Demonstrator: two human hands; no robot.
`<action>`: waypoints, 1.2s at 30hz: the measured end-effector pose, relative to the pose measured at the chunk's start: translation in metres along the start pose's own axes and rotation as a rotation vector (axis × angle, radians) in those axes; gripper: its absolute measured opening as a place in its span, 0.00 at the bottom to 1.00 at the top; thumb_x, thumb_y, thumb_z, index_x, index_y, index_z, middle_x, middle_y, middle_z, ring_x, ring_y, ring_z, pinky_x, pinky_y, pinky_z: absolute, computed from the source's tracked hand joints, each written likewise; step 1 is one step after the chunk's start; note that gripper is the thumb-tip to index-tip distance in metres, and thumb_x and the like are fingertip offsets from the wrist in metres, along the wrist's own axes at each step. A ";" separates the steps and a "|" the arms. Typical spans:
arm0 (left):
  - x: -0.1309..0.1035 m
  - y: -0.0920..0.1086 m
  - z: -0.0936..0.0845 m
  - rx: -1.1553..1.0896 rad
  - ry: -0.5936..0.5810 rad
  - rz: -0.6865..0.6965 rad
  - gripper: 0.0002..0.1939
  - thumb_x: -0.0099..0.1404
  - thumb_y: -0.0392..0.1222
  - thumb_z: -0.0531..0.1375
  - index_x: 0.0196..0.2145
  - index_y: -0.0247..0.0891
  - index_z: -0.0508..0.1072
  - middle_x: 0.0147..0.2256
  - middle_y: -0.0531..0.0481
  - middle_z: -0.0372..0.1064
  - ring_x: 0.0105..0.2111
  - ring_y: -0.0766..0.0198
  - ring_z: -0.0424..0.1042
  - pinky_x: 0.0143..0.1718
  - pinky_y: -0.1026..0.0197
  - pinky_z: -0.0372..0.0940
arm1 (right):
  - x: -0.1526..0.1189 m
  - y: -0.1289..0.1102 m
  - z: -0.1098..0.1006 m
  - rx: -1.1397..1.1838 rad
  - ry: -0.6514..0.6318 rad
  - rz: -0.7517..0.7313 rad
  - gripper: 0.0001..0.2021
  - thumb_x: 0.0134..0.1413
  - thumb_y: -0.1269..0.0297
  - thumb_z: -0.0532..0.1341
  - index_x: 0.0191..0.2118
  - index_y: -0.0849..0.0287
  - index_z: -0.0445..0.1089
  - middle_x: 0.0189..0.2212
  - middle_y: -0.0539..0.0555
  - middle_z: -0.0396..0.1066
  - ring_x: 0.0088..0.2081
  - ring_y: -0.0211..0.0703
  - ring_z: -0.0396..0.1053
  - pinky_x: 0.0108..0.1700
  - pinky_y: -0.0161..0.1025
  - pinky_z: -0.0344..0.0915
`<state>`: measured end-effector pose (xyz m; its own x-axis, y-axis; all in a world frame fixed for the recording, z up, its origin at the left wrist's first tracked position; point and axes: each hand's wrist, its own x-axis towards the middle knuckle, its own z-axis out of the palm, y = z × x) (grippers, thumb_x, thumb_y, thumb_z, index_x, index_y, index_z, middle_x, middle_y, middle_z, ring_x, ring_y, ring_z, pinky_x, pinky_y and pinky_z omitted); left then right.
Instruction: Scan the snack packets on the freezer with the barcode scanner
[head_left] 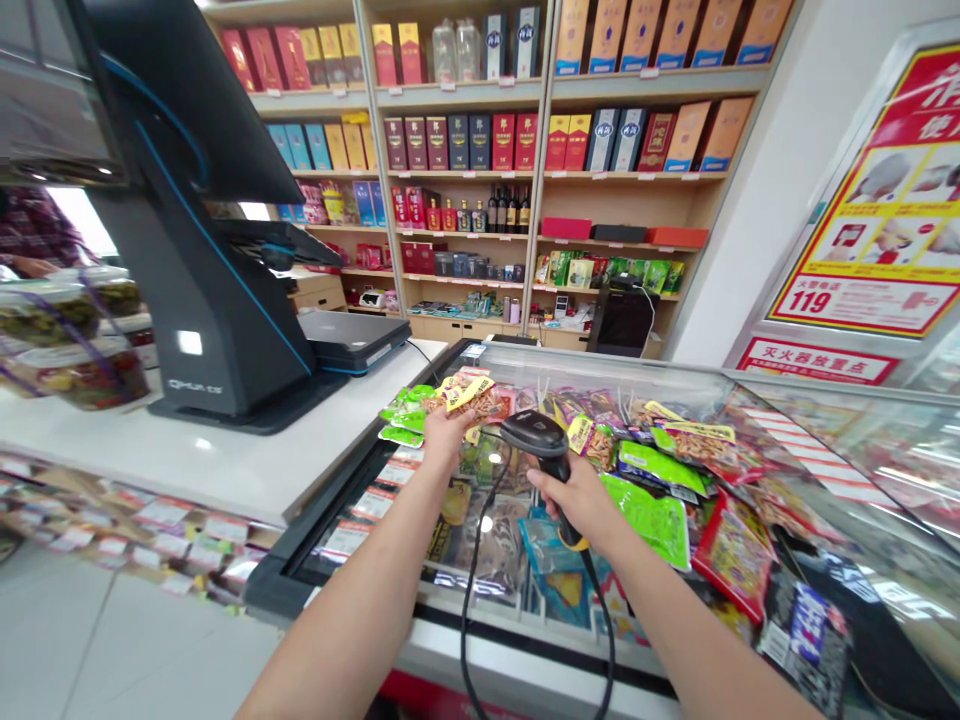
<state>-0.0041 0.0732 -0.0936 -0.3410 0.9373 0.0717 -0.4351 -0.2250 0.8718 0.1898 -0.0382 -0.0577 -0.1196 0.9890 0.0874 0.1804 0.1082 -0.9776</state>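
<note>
My right hand (574,492) is wrapped round the handle of a black barcode scanner (534,432), whose head points left over the glass-topped case. A black cable (474,590) loops from the scanner toward me. In my left hand (448,432) is a snack packet (469,393) with a yellow band, gripped near its lower edge. Green snack packets (409,412) lie just left of that hand. To the right of the scanner spreads a pile of snack packets, among them a bright green packet (651,518), a red packet (733,552) and a black packet (806,640).
A dark checkout terminal (217,300) stands on the white counter (90,455) at the left, beside plastic tubs (82,375) of food. Through the case's glass top (491,525) more packets show. Shelves (465,180) of boxed goods fill the back, and a red-and-yellow sign (877,240) hangs right.
</note>
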 end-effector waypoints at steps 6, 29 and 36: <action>-0.002 0.002 0.001 0.004 -0.016 0.005 0.18 0.40 0.29 0.69 0.33 0.30 0.78 0.33 0.42 0.78 0.37 0.48 0.78 0.41 0.47 0.73 | 0.002 0.005 0.000 -0.031 -0.012 -0.025 0.12 0.42 0.56 0.62 0.32 0.56 0.63 0.12 0.41 0.60 0.13 0.36 0.60 0.16 0.34 0.60; -0.004 0.004 0.001 -0.056 -0.079 -0.050 0.16 0.41 0.31 0.69 0.32 0.31 0.77 0.32 0.42 0.78 0.35 0.51 0.78 0.39 0.52 0.74 | 0.006 0.007 -0.005 0.025 -0.016 -0.004 0.11 0.45 0.58 0.63 0.30 0.56 0.61 0.13 0.41 0.62 0.13 0.34 0.60 0.16 0.32 0.60; -0.018 0.009 0.032 -0.080 -0.133 -0.141 0.13 0.42 0.28 0.69 0.29 0.29 0.75 0.29 0.44 0.77 0.32 0.56 0.77 0.40 0.52 0.73 | 0.001 -0.010 -0.022 0.148 0.002 0.021 0.12 0.43 0.57 0.64 0.31 0.57 0.62 0.13 0.40 0.62 0.13 0.32 0.59 0.16 0.31 0.59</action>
<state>0.0251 0.0633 -0.0714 -0.1614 0.9867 0.0200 -0.5370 -0.1048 0.8370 0.2096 -0.0361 -0.0437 -0.1157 0.9910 0.0669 0.0364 0.0715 -0.9968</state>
